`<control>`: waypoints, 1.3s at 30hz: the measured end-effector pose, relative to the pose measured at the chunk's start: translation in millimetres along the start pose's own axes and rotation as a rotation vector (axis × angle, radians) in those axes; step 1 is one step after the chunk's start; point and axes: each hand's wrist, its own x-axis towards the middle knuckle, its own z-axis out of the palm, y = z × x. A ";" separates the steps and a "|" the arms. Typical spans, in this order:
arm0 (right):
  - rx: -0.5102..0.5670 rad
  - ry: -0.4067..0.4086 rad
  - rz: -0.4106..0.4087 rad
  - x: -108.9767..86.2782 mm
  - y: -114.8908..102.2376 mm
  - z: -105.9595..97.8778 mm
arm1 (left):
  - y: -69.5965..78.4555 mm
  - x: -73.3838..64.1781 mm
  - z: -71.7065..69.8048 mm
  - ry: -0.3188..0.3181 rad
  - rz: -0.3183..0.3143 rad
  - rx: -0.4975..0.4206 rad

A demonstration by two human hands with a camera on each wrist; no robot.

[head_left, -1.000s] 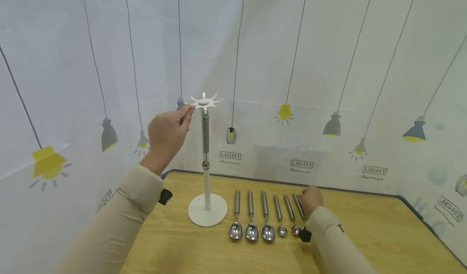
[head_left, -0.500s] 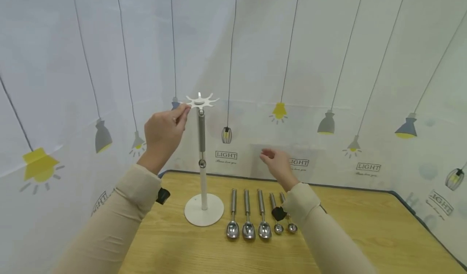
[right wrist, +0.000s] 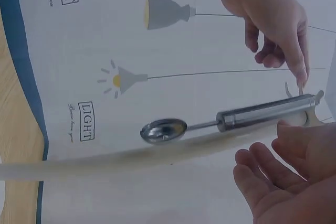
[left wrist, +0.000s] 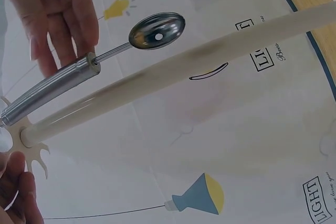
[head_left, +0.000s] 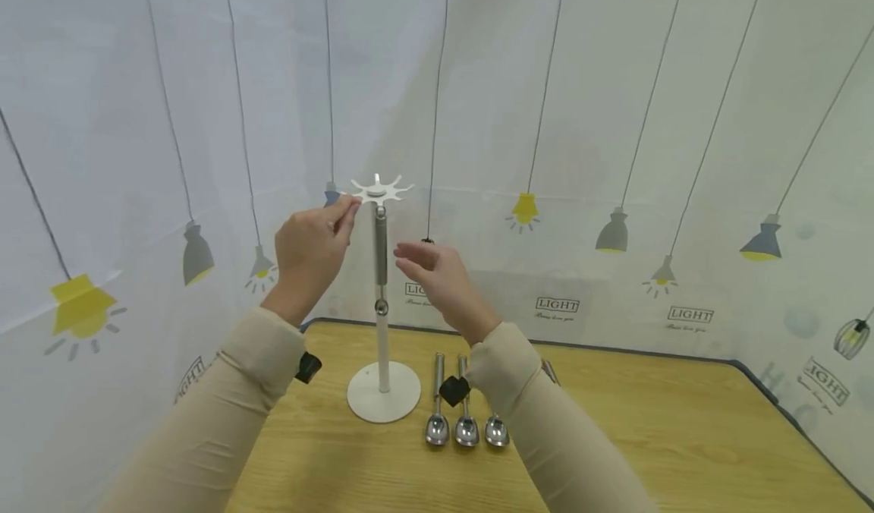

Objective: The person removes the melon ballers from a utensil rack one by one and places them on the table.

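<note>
A white stand [head_left: 384,346] carries a star-shaped ring of hooks [head_left: 378,187] at its top. My left hand [head_left: 310,251] pinches one of those hook arms between thumb and fingertips. From a front hook hangs a steel spoon [head_left: 381,247], handle up and its small oval bowl [left wrist: 157,31] down, along the pole. Just right of its handle is my right hand [head_left: 444,281], fingers loosely extended and nothing held in them; whether a fingertip touches the handle I cannot tell. In the right wrist view the thumb of my right hand [right wrist: 294,182] lies close under the handle.
Steel spoons [head_left: 437,429] lie in a row on the wooden table [head_left: 649,422], right of the stand's round base [head_left: 384,410]. My right sleeve [head_left: 539,407] covers part of the row. A lamp-printed cloth [head_left: 614,118] hangs around the table.
My right hand has risen from the right end of the spoon row and moved left to the hanging spoon. My left hand has kept its pinch on the hook arm.
</note>
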 end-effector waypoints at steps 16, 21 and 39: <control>0.126 0.038 -0.035 11.7 -14.9 24.3 | 0.8 -1.9 6.0 0.020 0.036 0.013; 0.119 0.018 -0.035 9.0 -17.1 22.0 | 1.0 -1.0 7.8 0.016 0.028 0.013; 0.073 -0.035 -0.013 -1.6 -11.7 10.8 | -2.2 0.7 10.3 0.022 0.008 0.013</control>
